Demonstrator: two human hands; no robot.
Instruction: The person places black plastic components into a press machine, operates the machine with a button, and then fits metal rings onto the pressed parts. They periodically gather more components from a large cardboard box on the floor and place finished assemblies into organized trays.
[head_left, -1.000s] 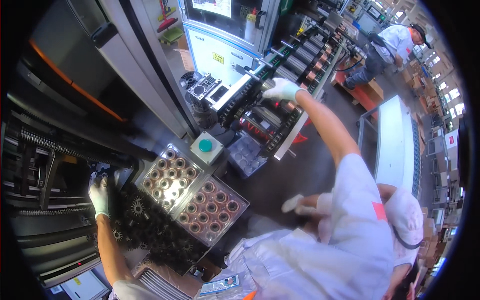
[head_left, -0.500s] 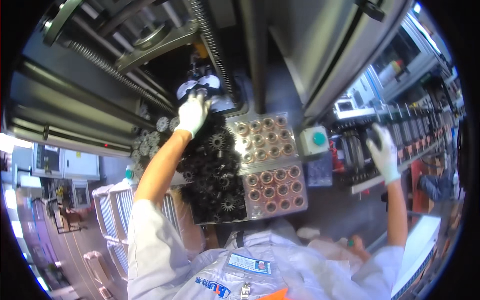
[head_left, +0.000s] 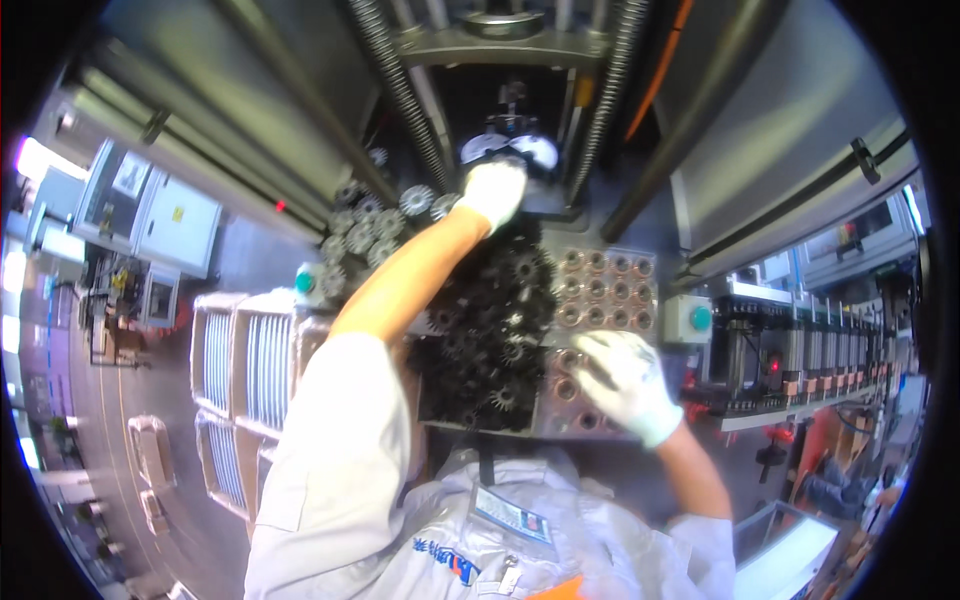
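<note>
My left hand (head_left: 495,190), in a white glove, reaches into the press at the fixture with white round plates (head_left: 535,152). Its fingertips are hidden by the hand, so any part under them does not show. My right hand (head_left: 630,388), also gloved, hovers over the nearer clear plastic tray, fingers apart and stretched leftward, with nothing visible in them. Copper-coloured rings (head_left: 597,316) sit in rows in the farther tray (head_left: 640,335). Between the hands' sides lies a large heap of black toothed discs (head_left: 500,398). Lighter grey toothed discs (head_left: 360,238) are piled left of my left forearm.
Green push buttons on boxes stand right (head_left: 700,318) and left (head_left: 304,281). Press columns (head_left: 700,110) and coil springs (head_left: 608,95) flank my left hand. A conveyor with copper-toned parts (head_left: 810,385) runs at the right. Boxes with pale sheets (head_left: 268,360) stand left.
My right hand has come left from the conveyor to above the nearer ring tray. My left hand remains at the press fixture. The view has turned, shifting the scene.
</note>
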